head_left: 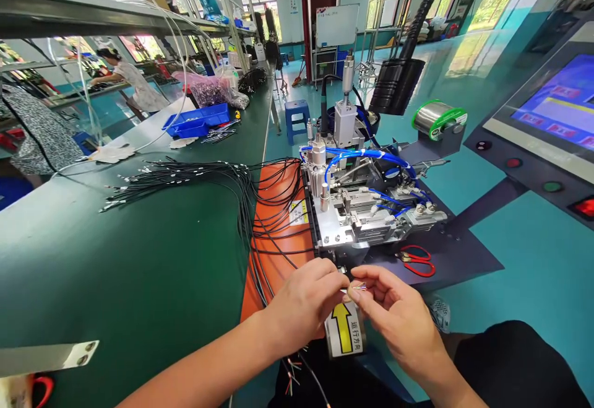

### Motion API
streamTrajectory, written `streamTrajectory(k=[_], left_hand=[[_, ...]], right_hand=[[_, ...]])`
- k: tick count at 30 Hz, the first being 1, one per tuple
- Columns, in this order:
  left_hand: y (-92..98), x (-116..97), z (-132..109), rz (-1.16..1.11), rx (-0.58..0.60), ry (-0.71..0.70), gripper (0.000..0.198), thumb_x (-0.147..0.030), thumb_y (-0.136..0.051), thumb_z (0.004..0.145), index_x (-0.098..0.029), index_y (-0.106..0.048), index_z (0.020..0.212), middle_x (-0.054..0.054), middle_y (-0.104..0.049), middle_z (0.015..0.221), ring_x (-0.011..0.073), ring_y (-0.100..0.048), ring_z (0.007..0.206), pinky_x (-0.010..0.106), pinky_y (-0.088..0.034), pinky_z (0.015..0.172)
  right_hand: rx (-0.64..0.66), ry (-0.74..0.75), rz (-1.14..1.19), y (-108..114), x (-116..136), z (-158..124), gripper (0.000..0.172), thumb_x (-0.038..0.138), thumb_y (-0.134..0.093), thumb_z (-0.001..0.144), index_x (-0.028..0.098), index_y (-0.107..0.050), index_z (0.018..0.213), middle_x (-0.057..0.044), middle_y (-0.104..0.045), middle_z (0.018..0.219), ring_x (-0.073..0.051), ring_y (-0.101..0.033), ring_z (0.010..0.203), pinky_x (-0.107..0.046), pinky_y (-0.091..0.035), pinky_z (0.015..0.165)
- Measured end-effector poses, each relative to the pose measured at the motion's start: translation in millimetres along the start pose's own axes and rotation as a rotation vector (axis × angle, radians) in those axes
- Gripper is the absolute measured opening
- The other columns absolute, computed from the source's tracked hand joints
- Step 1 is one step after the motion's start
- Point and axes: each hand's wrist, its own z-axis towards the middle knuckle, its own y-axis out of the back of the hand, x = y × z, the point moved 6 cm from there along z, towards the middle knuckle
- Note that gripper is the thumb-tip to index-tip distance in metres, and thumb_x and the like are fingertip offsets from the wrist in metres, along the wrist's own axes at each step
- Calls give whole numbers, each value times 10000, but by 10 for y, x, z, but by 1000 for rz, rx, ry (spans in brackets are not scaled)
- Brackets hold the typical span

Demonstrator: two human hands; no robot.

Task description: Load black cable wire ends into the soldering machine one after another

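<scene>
My left hand (pixel 309 299) is closed around the end of a thin black cable, most of which its fingers hide. Fine coloured wires (pixel 360 286) stick out of that end towards the right. Thumb and fingers of my right hand (pixel 401 318) curl at these wires, with the thumb against them; the exact contact is partly hidden. Both hands are just in front of a metal bench machine (pixel 366 210) with blue air tubes. Below them is a cylinder with a yellow arrow label (pixel 344 329). More stripped cable ends (pixel 292 374) hang under my left wrist.
A bundle of black cables (pixel 185 173) lies across the green table (pixel 139 284) and an orange board (pixel 273 204). Red-handled cutters (pixel 417 260) rest right of the machine. A solder spool (pixel 436 120), a control screen (pixel 561 98) and a blue tray (pixel 197 121) stand farther off.
</scene>
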Motion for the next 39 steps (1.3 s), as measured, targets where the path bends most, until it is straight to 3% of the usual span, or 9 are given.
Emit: streamTrajectory(k=[5,12,16,22,28,31,36,39], left_hand=[[-32,119,-60,-57,-135,83,143,-207,-516,964,-148,-640,924,48,-582,813,156,-528,747,268,-409,661],[-107,224,-135,-72,-267,95,143,-205,-539,940,-149,-623,839,26,-556,745,136,-513,670,260,-379,605],[-130,244,-146,-73,-283,100,145,-201,-546,929,-151,-619,814,25,-554,734,136,-510,660,260,-379,596],[-141,267,-152,-64,-291,134,151,-208,-548,926,-158,-620,803,29,-572,746,141,-530,676,258,-397,601],[-145,266,-162,-38,-309,114,147,-214,-554,924,-161,-620,804,23,-568,737,136,-531,662,253,-396,593],[-148,264,-165,-28,-316,106,147,-215,-559,923,-162,-615,798,21,-565,731,135,-530,656,253,-391,588],[-152,266,-164,-28,-316,112,143,-204,-558,924,-162,-617,801,24,-572,740,138,-537,664,255,-397,592],[-154,253,-162,-18,-301,94,149,-212,-541,940,-163,-627,828,30,-574,753,143,-537,676,261,-400,600]], right_hand=[[-98,27,-23,75,-61,-31,442,451,-721,831,205,-605,1179,-50,-678,968,-162,-618,811,-270,-535,733],[-160,268,-316,96,-39,-81,290,396,-638,915,260,-631,1171,-31,-625,992,-148,-614,764,-266,-527,686],[-156,375,-395,23,48,-102,242,335,-604,944,276,-634,1176,-22,-602,991,-132,-607,726,-257,-522,664],[-134,497,-437,-45,163,-154,232,247,-568,963,270,-641,1182,-36,-605,1021,-146,-625,814,-255,-521,706],[-164,439,-396,-82,136,-107,85,269,-596,951,246,-671,984,-17,-612,934,-135,-605,743,-254,-500,643],[-193,426,-398,-126,99,-58,104,285,-592,955,226,-658,904,-16,-605,872,-137,-597,720,-262,-490,633],[-213,532,-412,-177,118,-84,125,258,-546,976,205,-641,914,-29,-593,862,-150,-583,744,-281,-478,663],[-170,510,-410,-124,155,-92,121,269,-553,975,219,-652,924,-25,-606,886,-155,-598,790,-276,-483,705]])
